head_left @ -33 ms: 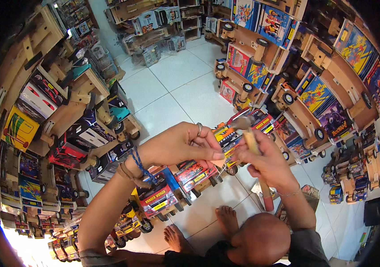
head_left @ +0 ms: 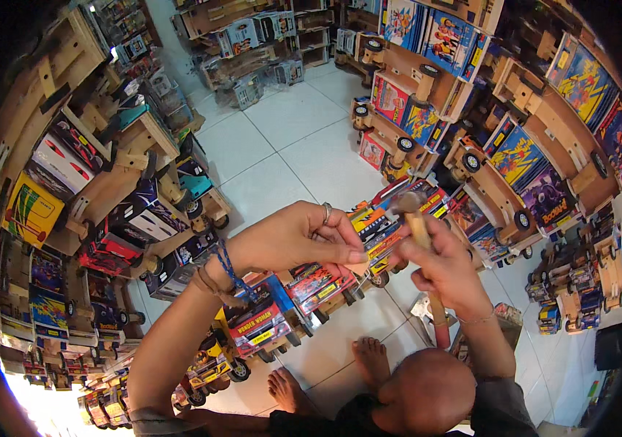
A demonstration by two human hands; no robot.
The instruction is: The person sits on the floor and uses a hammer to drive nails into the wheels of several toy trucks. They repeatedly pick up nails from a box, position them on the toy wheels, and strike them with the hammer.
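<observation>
Head view: both hands up mid-frame, over a diagonal row of toy trucks. Left hand [head_left: 300, 237] pinches a small pale piece [head_left: 358, 267], looks like wood, between thumb and fingertips; most of the piece is covered by the fingers, so full shape can't be told. Right hand [head_left: 446, 269] grasps a hammer [head_left: 419, 231], fingers wrapped round the wooden handle just below the metal head. Hammer head points up, handle slants down past the palm to a reddish butt end. Hammer sits just right of the pale piece, the two apart.

Left hand wears a ring [head_left: 327, 213]; blue braided cord [head_left: 229, 271] on that wrist. Thin bracelet [head_left: 477, 319] on right wrist.

Below the hands: red-and-blue truck [head_left: 261, 324] with black wheels, more red and yellow ones in line with it. Left side: stacked printed toy trucks [head_left: 70, 164], wooden undersides showing. Right side: another stack [head_left: 518, 149], wheels facing out, plus a cluster of smaller trucks [head_left: 580, 291] low at right. Pale tiled floor [head_left: 282, 175] between stacks. Two bare feet [head_left: 371, 360] at bottom. Shelves [head_left: 316, 40] at the back.
</observation>
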